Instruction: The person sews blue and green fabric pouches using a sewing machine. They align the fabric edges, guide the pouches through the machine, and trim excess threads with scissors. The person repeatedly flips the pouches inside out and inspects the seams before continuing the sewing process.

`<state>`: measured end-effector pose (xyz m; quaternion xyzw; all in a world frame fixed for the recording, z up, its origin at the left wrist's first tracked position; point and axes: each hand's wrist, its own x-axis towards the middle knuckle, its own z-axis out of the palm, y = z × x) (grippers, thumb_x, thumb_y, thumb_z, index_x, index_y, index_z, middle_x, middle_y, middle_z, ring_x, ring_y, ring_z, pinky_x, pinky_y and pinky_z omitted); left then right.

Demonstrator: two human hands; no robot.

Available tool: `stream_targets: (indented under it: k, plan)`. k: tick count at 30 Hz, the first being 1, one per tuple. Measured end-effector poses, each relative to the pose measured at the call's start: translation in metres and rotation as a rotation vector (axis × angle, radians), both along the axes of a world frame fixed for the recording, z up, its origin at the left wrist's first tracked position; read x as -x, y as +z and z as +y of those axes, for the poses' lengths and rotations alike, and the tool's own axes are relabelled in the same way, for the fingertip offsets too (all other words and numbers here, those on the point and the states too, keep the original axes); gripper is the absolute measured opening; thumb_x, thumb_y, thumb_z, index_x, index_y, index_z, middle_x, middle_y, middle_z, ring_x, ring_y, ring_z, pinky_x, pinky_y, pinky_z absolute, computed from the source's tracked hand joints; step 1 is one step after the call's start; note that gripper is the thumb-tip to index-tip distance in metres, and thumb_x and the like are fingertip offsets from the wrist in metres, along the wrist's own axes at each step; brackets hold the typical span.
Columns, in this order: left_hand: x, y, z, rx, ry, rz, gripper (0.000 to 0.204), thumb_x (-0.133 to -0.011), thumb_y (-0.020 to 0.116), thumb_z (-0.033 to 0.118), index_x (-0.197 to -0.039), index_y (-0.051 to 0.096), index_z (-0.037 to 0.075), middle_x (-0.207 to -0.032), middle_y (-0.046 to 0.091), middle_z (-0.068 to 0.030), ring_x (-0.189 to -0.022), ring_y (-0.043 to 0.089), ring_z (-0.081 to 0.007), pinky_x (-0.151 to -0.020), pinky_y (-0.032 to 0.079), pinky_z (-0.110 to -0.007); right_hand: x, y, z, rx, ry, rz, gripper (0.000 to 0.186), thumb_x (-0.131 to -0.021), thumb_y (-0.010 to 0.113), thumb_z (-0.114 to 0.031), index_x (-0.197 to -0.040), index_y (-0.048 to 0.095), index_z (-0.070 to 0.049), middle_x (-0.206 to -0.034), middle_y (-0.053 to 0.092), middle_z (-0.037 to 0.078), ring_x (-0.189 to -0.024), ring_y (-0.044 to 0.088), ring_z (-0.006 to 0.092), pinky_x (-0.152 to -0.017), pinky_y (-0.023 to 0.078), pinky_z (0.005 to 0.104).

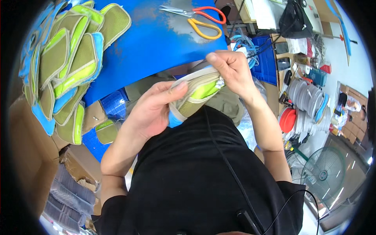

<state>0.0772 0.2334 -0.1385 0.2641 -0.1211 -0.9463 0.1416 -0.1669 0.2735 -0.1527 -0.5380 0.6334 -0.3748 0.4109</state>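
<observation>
In front of my chest I hold an olive mesh fabric pouch (194,106) with lime-green and blue parts and a pale bound edge. My left hand (152,105) is closed on its left end, the thumb lying over the top edge. At the upper right, my right hand (234,72) pinches the pale edge strip between thumb and fingers. The pouch is tilted, and its far side is hidden. Beyond my hands, scissors (190,13) with one red and one yellow handle lie on the blue table (145,47), blades apart and pointing left.
Similar pouches are heaped in a pile (78,51) on the table's left side. Below it are cardboard boxes (33,168) and stacked grey pieces (70,192). To the right stand rolls of pale tape (305,98), a red roll (288,120) and a fan (323,174).
</observation>
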Motion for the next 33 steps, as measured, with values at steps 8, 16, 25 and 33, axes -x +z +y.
stream_targets:
  k: [8,16,25,33]
  plan:
    - [0.009,-0.007,-0.004,-0.083,0.053,0.085,0.041,-0.102,0.063,0.023,-0.130,0.061,-0.007,-0.116,0.072,-0.0128,-0.101,0.071,-0.0159,-0.088,0.056,-0.029,0.000,-0.022,-0.005,-0.110,-0.061,-0.110,0.053,-0.104,0.062,-0.037,-0.066,0.058,-0.001,-0.058,0.047,-0.004,-0.061,0.039,0.0066,-0.063,0.039,0.0277]
    - [-0.003,-0.005,-0.023,0.164,0.111,0.025,0.038,-0.100,0.063,0.018,-0.126,0.064,-0.009,-0.118,0.072,-0.0149,-0.103,0.071,-0.0163,-0.091,0.055,-0.031,0.008,-0.010,-0.004,-0.114,0.038,-0.246,0.048,-0.105,0.059,-0.038,-0.070,0.051,-0.006,-0.065,0.045,-0.008,-0.064,0.036,0.0038,-0.059,0.031,0.0246]
    - [-0.040,0.000,-0.066,1.357,0.478,-0.773,0.025,-0.088,0.070,-0.004,-0.111,0.076,0.001,-0.085,0.057,0.0018,-0.076,0.051,-0.0069,-0.068,0.040,-0.021,0.015,0.049,0.020,-0.096,0.168,-0.621,0.021,-0.092,0.071,-0.019,-0.102,0.065,-0.002,-0.093,0.067,-0.002,-0.082,0.059,0.0058,-0.074,0.045,0.0220]
    - [-0.025,0.030,-0.039,1.827,0.827,-0.860,0.015,-0.086,0.067,-0.006,-0.099,0.061,0.001,-0.095,0.055,-0.0076,-0.080,0.055,-0.0162,-0.071,0.046,-0.027,0.007,0.046,0.007,0.400,-0.587,0.202,0.006,-0.088,0.065,0.000,-0.093,0.062,-0.001,-0.068,0.056,-0.002,-0.061,0.048,0.0059,-0.057,0.040,0.0255]
